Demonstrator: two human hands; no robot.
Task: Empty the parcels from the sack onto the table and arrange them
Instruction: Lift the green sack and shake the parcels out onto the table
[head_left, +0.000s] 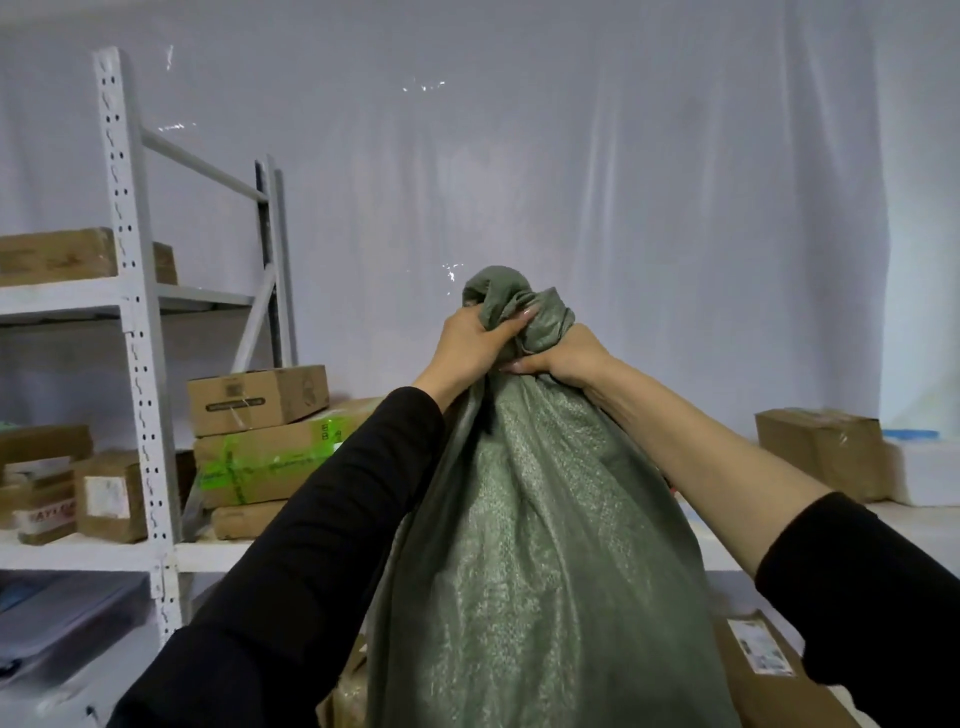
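Firmly inside both hands (470, 338) (563, 358): sack neck (540, 317)

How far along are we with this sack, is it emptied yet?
Done: a labelled box lies out beside the green sack; whether it came from inside I cannot tell. In hand: the left hand and right hand both grip the sack's bunched end, held high. Left: its contents are hidden, and arranging looks not yet begun.
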